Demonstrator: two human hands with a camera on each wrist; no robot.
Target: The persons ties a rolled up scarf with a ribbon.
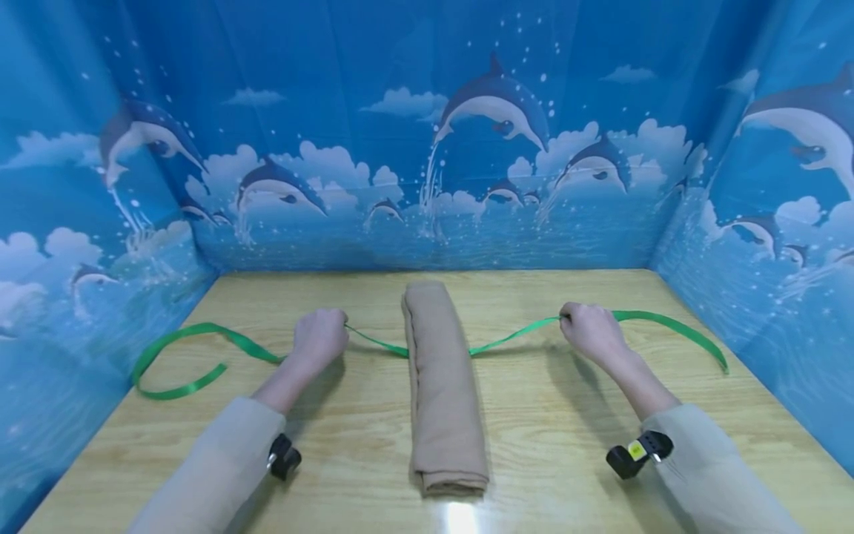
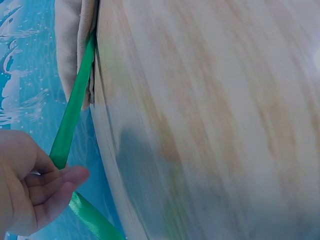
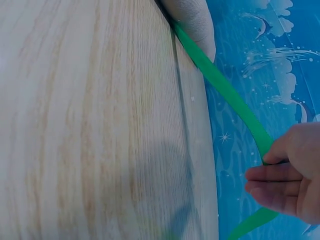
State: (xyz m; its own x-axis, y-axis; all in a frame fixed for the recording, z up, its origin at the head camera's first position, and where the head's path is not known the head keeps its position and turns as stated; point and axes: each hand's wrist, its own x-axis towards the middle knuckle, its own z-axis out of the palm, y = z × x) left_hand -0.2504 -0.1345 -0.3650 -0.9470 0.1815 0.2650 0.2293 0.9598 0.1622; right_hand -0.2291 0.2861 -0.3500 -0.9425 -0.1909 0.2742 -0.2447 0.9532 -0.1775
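Note:
A tan cloth (image 1: 443,386), folded into a long narrow bundle, lies lengthwise on the table in the head view. A green ribbon (image 1: 514,336) passes beneath it and comes out on both sides. To the left of the bundle, my left hand (image 1: 320,340) pinches the ribbon, whose loose end curls back on itself at the far left. My right hand (image 1: 590,328) pinches the other side, with a shorter tail arching off to the right. Both wrist views show the ribbon (image 2: 75,107) rising from the cloth's underside (image 3: 192,22) to curled fingers.
The wood-grain table (image 1: 534,445) is bordered at the back and sides by a blue curtain (image 1: 373,245) printed with dolphins and clouds. Small black devices (image 1: 285,456) sit on both sleeved wrists. A bright reflection shows at the table's front.

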